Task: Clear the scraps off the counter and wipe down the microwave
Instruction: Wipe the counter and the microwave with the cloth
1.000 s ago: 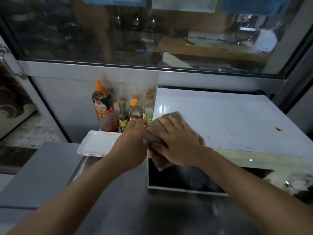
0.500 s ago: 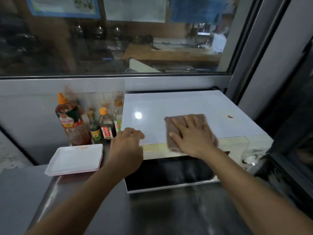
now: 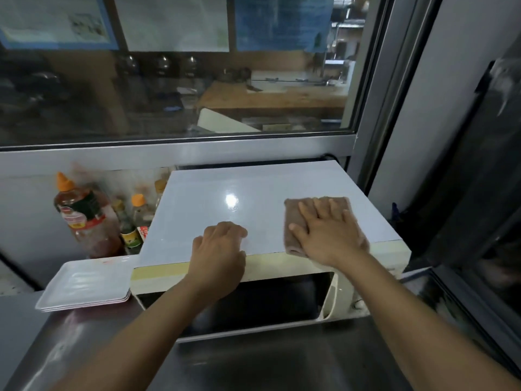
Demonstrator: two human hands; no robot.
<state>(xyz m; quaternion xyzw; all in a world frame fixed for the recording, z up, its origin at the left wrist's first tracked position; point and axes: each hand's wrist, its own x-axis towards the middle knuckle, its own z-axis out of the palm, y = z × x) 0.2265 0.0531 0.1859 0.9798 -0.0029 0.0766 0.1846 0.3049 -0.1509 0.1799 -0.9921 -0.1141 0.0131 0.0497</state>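
Note:
A cream microwave with a glossy white top and a dark door stands on the steel counter. A folded brown cloth lies flat on the right front part of its top. My right hand presses on the cloth with straight, spread fingers. My left hand rests on the front edge of the microwave's top, left of centre, with its fingers curled loosely and nothing in it.
A stack of white rectangular plates sits left of the microwave. Behind them stand a big sauce bottle with an orange cap and several smaller bottles. A glass window runs along the back; a dark appliance stands at the right.
My right hand has slid the cloth from the microwave top's left front corner across to its right side. My left hand has come to rest on the front edge. The red spot is no longer visible.

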